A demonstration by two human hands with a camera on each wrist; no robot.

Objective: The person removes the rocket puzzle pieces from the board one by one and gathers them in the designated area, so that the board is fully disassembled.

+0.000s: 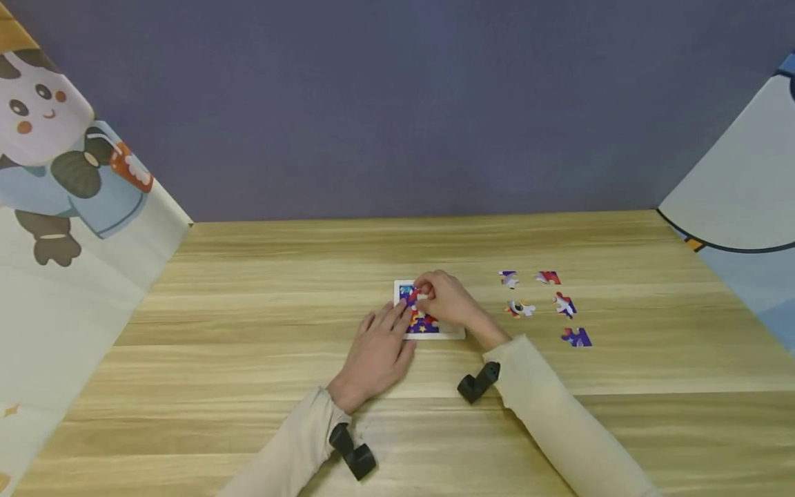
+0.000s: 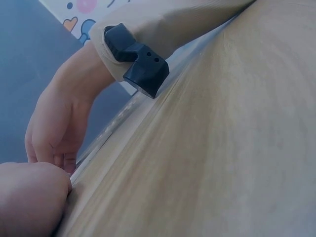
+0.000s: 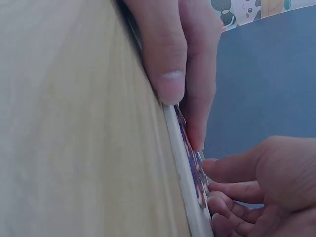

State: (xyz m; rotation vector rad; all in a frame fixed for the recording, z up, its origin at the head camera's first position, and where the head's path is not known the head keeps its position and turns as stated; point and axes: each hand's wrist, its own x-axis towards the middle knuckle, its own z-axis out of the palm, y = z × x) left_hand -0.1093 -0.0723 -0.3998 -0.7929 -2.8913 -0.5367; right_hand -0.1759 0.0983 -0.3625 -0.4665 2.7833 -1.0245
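Observation:
A small white-framed jigsaw puzzle point(image 1: 428, 336) lies on the table, its purple, red and yellow picture partly covered by both hands. My left hand point(image 1: 379, 355) lies over its left side, fingers extended. In the right wrist view the left thumb point(image 3: 170, 89) rests at the frame edge point(image 3: 185, 185), with a fingertip on the pieces. My right hand point(image 1: 450, 300) is bent over the upper part of the puzzle. Its thumb and fingers pinch a puzzle piece, mostly hidden by the fingertips. In the left wrist view the right hand point(image 2: 59, 121) shows behind the left hand point(image 2: 32, 197).
Several loose puzzle pieces lie right of the frame, among them a white-and-purple one point(image 1: 508, 279), a red one point(image 1: 549, 277), and a purple one point(image 1: 577, 337). A dark wall panel point(image 1: 422, 110) rises behind the wooden table point(image 1: 248, 297). Both sleeves carry black wrist cameras point(image 1: 478, 383).

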